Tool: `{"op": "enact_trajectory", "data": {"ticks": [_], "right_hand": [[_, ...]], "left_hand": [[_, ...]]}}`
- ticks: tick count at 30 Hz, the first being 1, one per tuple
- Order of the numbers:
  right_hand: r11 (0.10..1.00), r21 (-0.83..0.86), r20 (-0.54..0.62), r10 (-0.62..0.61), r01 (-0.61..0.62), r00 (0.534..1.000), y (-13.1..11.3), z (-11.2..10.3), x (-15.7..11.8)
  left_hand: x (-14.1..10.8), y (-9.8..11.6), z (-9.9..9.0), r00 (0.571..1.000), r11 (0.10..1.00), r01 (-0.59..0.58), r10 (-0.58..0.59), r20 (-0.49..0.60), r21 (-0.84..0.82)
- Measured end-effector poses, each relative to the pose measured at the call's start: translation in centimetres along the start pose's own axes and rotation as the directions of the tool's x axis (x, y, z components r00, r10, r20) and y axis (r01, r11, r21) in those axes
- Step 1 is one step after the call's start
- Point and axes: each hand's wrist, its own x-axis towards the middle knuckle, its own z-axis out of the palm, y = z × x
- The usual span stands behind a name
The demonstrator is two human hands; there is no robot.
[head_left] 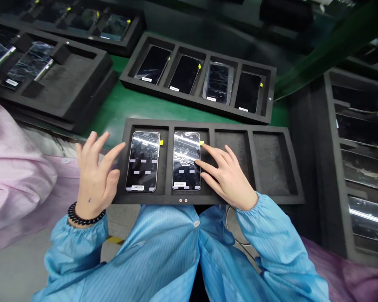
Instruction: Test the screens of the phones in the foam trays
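Surroundings: green bench [141, 107] across mid-frame. Pink sleeve [15, 167] of another person at left edge, near the left hand [96, 176]. Left hand open, fingers spread, beside the front tray's left end. Right hand [228, 176] open, fingers splayed over the lower-centre phone [187, 180], covering part of its right edge; index fingertip at its yellow tab [202, 143], middle fingertip at the screen.

Containers: front tray [208, 199], lower centre: that phone in second compartment from left, another phone [141, 147] in the first. Rear tray [192, 101], upper centre: four devices, one per compartment, third in clear wrap. Stacked trays [78, 79], upper left: film-covered devices. Side tray [335, 167], right edge: several dark panels.
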Motion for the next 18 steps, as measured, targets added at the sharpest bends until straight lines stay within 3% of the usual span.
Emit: {"op": "enact_trajectory", "data": {"ticks": [5, 14, 18], "right_hand": [[0.998, -0.025, -0.003, -0.061, 0.061, 0.998, -0.6, 0.4, 1.2], [0.983, -0.028, 0.047, -0.178, 0.179, 0.983, -1.8, 0.7, 4.1], [0.985, -0.001, -0.015, -0.17, 0.17, 0.985, -1.9, 0.3, 3.7]], "left_hand": [[-2.0, -0.9, 0.0, 0.998, 0.999, -0.043, 0.043, -0.047, -0.001], [-2.6, -0.6, 0.3, 0.997, 0.997, -0.07, 0.07, 0.007, -0.026], [-2.6, -1.3, 1.0, 0.992, 0.995, -0.096, 0.096, 0.082, -0.004]]}}
